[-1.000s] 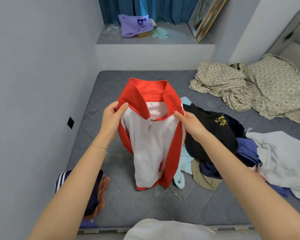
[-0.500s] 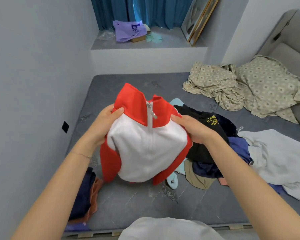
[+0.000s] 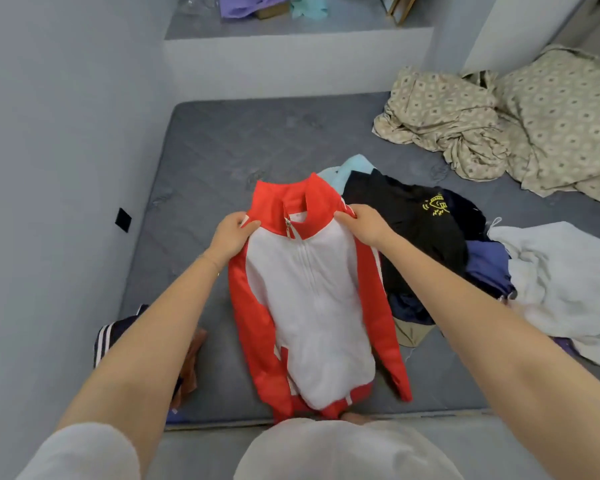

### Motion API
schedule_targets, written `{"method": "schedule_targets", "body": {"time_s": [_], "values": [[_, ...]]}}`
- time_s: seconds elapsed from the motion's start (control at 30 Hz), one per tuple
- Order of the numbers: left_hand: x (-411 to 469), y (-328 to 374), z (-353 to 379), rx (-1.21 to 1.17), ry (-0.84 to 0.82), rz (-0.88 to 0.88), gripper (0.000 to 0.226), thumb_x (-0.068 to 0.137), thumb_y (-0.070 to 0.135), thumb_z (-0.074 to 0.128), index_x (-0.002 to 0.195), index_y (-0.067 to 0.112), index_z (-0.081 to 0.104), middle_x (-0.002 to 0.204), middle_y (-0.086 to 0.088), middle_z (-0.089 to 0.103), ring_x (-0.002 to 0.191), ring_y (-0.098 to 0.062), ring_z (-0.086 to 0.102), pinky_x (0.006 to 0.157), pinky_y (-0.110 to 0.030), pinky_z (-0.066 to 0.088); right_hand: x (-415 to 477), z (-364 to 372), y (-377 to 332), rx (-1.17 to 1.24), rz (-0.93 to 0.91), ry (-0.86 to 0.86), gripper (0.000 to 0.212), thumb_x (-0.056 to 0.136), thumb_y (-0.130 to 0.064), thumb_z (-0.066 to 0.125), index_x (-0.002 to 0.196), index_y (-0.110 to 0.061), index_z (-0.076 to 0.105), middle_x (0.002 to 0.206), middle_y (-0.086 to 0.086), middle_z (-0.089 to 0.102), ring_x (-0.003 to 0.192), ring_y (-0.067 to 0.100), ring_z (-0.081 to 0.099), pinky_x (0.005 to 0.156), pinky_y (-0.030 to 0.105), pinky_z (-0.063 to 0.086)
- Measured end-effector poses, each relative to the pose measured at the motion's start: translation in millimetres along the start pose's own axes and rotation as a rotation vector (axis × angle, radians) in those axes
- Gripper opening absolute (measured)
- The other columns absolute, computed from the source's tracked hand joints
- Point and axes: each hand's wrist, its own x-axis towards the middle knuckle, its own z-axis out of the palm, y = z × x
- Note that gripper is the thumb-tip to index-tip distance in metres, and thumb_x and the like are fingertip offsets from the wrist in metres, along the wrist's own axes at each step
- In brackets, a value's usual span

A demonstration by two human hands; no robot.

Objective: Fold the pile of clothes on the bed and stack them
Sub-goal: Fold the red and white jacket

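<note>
Red-and-white zip-front jacket (image 3: 312, 299) lies face up on the grey quilted mattress (image 3: 257, 143), collar away, hem toward the person — long axis straight ahead. Left hand (image 3: 234, 233) and right hand (image 3: 364, 225) each pinch a shoulder, grip closed on fabric; unfolded pile (image 3: 430, 244) just right.

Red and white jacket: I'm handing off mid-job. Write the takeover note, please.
Left hand pinches the red and white jacket at one shoulder; right hand pinches the other.
The jacket lies front up, zipped, on the mattress, not yet folded.
Done: a small stack at the mattress's left edge.
Left: fold the jacket, stack it, then work through the pile to its right.
</note>
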Motion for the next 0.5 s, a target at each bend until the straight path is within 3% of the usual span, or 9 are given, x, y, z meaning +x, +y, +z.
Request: {"method": "schedule_targets", "body": {"time_s": [0.13, 0.3, 0.5], "values": [[26, -30, 45, -0.024, 0.038, -0.074, 0.048, 0.093, 0.015, 0.064, 0.059, 0.02, 0.031, 0.058, 0.003, 0.031, 0.058, -0.012, 0.028, 0.051, -0.022, 0.027, 26, 30, 48, 0.009, 0.107, 0.118, 0.049, 0.097, -0.038, 0.055, 0.058, -0.018, 0.032, 0.054, -0.003, 0.039, 0.051, 0.013, 0.035, 0.054, 0.032, 0.028], [75, -66, 100, -0.176, 0.132, -0.113, 0.051, 0.093, 0.012, 0.065, 0.061, 0.021, 0.026, 0.061, 0.003, 0.024, 0.059, -0.011, 0.021, 0.052, -0.025, 0.023, 78, 56, 91, 0.107, 0.159, 0.261, 0.053, 0.095, -0.039, 0.06, 0.055, -0.021, 0.03, 0.052, -0.005, 0.034, 0.049, 0.011, 0.031, 0.051, 0.031, 0.023], [145, -133, 166, -0.243, 0.232, -0.08, 0.049, 0.093, 0.014, 0.065, 0.063, 0.019, 0.027, 0.062, 0.004, 0.022, 0.055, -0.006, 0.021, 0.052, -0.022, 0.021, 160, 98, 151, 0.163, 0.113, 0.379, 0.052, 0.092, -0.044, 0.063, 0.058, -0.015, 0.036, 0.053, -0.003, 0.034, 0.051, 0.012, 0.03, 0.053, 0.031, 0.029]]}}
